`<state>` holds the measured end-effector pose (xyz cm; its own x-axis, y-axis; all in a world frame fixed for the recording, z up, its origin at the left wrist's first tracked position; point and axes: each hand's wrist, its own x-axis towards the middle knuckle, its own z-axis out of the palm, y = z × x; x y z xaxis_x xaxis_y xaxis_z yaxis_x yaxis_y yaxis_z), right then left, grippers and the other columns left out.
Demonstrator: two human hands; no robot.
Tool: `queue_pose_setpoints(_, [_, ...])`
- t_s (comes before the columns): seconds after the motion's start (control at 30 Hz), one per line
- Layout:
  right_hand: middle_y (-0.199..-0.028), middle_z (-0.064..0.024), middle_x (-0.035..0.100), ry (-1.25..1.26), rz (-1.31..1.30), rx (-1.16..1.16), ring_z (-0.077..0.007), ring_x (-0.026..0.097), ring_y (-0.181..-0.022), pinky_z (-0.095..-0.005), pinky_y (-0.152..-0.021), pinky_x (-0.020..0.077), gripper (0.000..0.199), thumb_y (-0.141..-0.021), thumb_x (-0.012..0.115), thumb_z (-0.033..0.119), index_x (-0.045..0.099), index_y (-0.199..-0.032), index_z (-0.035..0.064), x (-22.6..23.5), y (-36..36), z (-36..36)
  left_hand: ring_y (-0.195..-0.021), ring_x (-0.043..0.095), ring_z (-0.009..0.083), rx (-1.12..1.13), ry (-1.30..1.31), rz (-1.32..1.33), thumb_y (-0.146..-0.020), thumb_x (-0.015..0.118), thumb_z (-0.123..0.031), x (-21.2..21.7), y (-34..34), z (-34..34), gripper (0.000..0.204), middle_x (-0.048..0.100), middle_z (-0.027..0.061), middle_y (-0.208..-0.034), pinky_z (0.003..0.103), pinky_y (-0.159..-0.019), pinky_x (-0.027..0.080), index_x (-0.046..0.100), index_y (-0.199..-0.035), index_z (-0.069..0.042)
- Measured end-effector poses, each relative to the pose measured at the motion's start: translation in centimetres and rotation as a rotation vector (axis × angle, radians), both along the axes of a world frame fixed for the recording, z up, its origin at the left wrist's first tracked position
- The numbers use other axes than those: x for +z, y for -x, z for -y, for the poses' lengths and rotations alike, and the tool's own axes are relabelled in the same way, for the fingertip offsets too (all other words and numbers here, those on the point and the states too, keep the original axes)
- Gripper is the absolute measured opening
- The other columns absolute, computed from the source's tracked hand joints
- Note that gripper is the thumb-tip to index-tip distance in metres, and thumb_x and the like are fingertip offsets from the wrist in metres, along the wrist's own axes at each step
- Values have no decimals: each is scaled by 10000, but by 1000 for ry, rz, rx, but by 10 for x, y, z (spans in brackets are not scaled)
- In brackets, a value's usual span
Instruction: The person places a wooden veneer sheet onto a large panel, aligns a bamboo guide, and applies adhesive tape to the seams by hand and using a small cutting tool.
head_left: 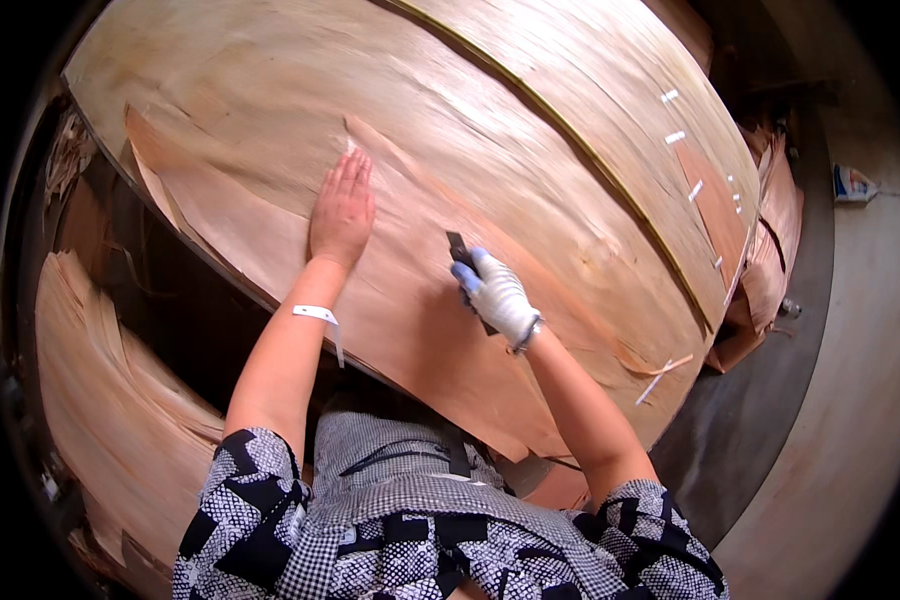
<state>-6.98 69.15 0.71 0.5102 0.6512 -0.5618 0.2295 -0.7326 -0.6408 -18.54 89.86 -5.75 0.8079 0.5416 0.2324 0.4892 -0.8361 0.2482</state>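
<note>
A stack of veneer scraps (pixel 110 400) lies beside a small bottle (pixel 854 184).

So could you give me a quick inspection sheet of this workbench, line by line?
Surface: a wide table almost fully covered by thin wood sheets.
Job's things: top veneer sheet, pale, with a long split and curled edges; a smaller veneer piece lies over it under the left hand; a dark blade tool.
Clutter: white tape strips on a reddish patch at the far right; loose slivers near the front edge.
Grippers: left hand bare, flat on the veneer; right hand, gloved, grips the blade tool.
Cables: nothing seen.
Surroundings: veneer stack at lower left; scrap pile and a small bottle at right.
</note>
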Motion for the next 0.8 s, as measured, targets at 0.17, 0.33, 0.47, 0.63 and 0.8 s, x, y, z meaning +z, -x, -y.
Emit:
queue_pose_setpoints(0.17, [-733,-202,617,54,543,384,-369,608,-657,-484,-541,448,201,-865,447,182,463,-987,22,-12,8,-114,-1292,293,245,40,87,126,-834,472,-134,1,-3,-1,477,340,83,-1383,360,-1055,274,385,-1295,-47])
queue_pose_setpoints(0.33, [-785,-211,637,215,593,461,-346,641,-722,-488,-553,476,181,-890,362,134,469,-997,34,-14,21,-136,-1278,310,269,21,32,62,-801,480,-63,-5,-4,-5,494,341,110,-1378,357,-1056,281,393,-1286,-29])
queue_pose_setpoints(0.47, [-771,-203,636,363,478,499,-326,649,-680,-497,-466,462,146,-871,408,115,457,-993,52,-4,30,-39,-1287,305,239,36,7,10,-797,491,-92,-1,0,-4,497,356,96,-1372,351,-1057,275,401,-1282,-32])
queue_pose_setpoints(0.63, [-781,-203,628,298,533,540,-338,639,-645,-499,-471,476,156,-862,395,101,459,-992,41,-10,26,25,-1233,363,278,36,110,204,-834,492,-138,14,-17,29,417,415,121,-1317,375,-1024,299,456,-1233,-23])
queue_pose_setpoints(0.8, [-819,-184,637,296,504,516,-320,646,-695,-466,-535,484,171,-873,379,116,476,-993,45,0,24,37,-1219,382,269,-486,415,146,-835,522,-166,22,-19,111,367,439,94,-1288,400,-1023,298,504,-1180,-44])
